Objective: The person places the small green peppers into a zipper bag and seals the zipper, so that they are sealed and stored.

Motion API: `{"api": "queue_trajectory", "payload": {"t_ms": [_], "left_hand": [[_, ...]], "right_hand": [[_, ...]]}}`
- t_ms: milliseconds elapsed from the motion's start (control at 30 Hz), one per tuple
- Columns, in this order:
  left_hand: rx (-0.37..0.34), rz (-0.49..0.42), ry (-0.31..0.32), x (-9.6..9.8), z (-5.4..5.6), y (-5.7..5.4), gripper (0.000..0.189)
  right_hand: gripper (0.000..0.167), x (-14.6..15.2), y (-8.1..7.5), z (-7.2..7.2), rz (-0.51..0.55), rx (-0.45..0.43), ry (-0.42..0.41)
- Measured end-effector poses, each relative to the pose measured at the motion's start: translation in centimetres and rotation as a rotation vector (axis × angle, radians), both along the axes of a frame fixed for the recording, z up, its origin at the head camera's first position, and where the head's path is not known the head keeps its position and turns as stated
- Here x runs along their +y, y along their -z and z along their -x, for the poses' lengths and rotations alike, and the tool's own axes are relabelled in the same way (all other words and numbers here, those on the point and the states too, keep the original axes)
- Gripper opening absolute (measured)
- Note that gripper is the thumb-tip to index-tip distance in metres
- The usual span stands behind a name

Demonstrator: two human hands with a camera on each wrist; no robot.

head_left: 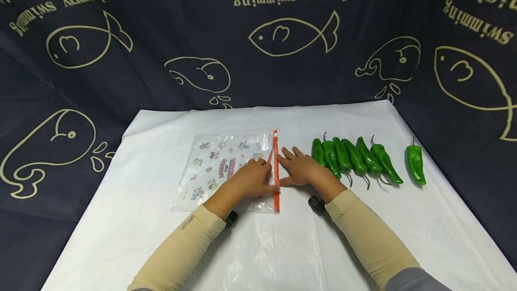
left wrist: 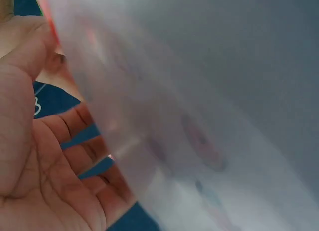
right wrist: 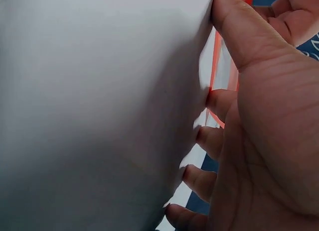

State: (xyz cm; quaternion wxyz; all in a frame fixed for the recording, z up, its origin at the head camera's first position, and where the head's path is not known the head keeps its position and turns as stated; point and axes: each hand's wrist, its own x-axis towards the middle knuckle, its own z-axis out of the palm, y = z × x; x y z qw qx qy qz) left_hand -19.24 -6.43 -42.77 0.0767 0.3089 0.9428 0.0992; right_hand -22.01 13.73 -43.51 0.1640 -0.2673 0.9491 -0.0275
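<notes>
A clear zip bag [head_left: 214, 160] with small printed cartoon figures lies flat, its red zip strip [head_left: 276, 201] on the right. On the bag near its mouth is my left hand [head_left: 252, 178]; the thumb reaches the strip, and the fingertips touch the film beside a red edge drawn slightly left. In the left wrist view, the left hand's fingers [left wrist: 75, 124] are gently bent against the film. My right hand [head_left: 300, 169] presses the strip's right side with spread fingers. Right of it, several green peppers [head_left: 355, 156] lie in a row.
One more green pepper [head_left: 414, 165] lies apart at the right. A white cover [head_left: 161, 237] spreads over the table, with a clear sheet [head_left: 282, 241] near the front. Dark fabric [head_left: 145, 84] printed with fish and whales hangs behind and at both sides.
</notes>
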Motion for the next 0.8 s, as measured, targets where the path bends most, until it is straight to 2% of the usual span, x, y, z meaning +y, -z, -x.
{"api": "queue_trajectory", "payload": {"t_ms": [100,233,400,500,667,733,800], "left_hand": [[-0.003,0.037,-0.027,0.2,-0.1,0.0,0.041],[-0.021,0.054,-0.028,0.0,-0.2,0.0,0.042],[-0.074,-0.068,-0.07,-0.4,-0.6,-0.1,0.031],[-0.083,-0.192,-0.14,-0.5,-1.0,0.0,0.039],[-0.06,-0.451,-0.359,-0.5,-1.4,0.1,0.049],[-0.045,-0.518,-0.432,-0.6,-1.6,0.0,0.049],[-0.032,-0.547,-0.461,-0.7,-1.9,-0.2,0.051]], "right_hand": [[0.091,0.0,-0.1,0.0,-0.002,-0.002,0.002],[0.091,0.0,-0.1,0.1,-0.007,-0.002,0.005],[0.091,-0.2,-0.4,-0.1,-0.001,-0.016,0.012],[0.091,-0.2,-0.6,-0.2,0.001,-0.02,0.016],[0.09,-0.2,-0.5,-0.3,-0.004,-0.017,0.017],[0.091,-0.2,-0.5,-0.3,-0.006,-0.019,0.019],[0.091,-0.2,-0.5,-0.3,-0.008,-0.02,0.02]]}}
